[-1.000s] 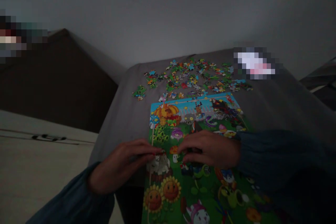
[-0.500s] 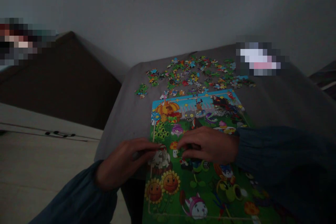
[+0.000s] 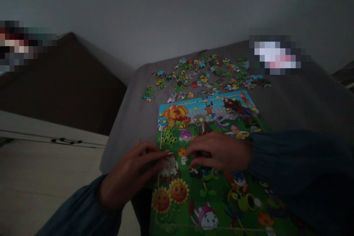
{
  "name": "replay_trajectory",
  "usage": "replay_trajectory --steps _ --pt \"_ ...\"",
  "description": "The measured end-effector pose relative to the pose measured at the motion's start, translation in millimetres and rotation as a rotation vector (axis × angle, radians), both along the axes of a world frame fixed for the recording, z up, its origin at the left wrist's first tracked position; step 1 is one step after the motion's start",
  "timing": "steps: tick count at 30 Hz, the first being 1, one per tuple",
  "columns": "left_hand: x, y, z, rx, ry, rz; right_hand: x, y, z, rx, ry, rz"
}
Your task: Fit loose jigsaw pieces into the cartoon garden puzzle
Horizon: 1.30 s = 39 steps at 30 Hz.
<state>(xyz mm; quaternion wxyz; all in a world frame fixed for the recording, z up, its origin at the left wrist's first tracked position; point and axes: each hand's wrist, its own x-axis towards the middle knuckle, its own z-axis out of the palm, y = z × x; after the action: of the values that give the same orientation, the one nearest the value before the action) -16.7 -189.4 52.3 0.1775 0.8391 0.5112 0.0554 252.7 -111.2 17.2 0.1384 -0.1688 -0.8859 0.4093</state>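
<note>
A cartoon jigsaw puzzle board lies in front of me, printed with sunflowers, a pumpkin and other figures on green. At its left border my left hand reaches in, index finger stretched over a grey-white figure, thumb a little apart below it; no piece shows between them. Over the middle of the board rests my right hand, fingers curled towards the thumb beside a small orange-capped mushroom picture. Whatever those fingertips may pinch is hidden. Many loose puzzle pieces are scattered beyond the board's far edge.
A grey cloth covers the table under the board and pieces. A blurred-out pale item lies at the far right. To the left stands a dark-topped cabinet with a black handle. The wall rises behind.
My left thumb and index finger have parted slightly at the board's left border. My right hand stays almost where it was. The view has shifted a little.
</note>
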Motion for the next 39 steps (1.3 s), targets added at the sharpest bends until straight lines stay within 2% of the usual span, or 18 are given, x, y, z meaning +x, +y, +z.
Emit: replay_trajectory --steps 3,5,8,10,21,28,33,39 --pt "-3 -13 0.4 0.182 0.079 -0.012 0 0 0.3 -0.007 -0.007 0.003" --pt "-3 -24 -1.5 0.280 0.130 -0.067 0 0 0.8 -0.010 -0.014 0.008" --pt "-3 -38 -7.4 0.336 0.217 -0.184 0 0 1.6 -0.011 -0.019 0.010" --pt "-3 -45 -12.0 0.339 0.265 -0.216 0 0 1.6 -0.017 -0.016 0.009" --pt "-3 -53 -26.0 0.331 0.279 -0.147 0 0 -0.7 -0.037 0.008 -0.034" --pt "0 -52 -29.6 0.282 0.166 -0.062 -1 0 -6.7 -0.234 -0.006 -0.105" --pt "0 -57 -37.2 0.248 0.069 -0.005 -6 1 5.0 -0.382 -0.032 -0.179" --pt "4 -62 -45.6 0.259 -0.039 0.082 -30 4 17.1 -0.316 -0.103 -0.183"
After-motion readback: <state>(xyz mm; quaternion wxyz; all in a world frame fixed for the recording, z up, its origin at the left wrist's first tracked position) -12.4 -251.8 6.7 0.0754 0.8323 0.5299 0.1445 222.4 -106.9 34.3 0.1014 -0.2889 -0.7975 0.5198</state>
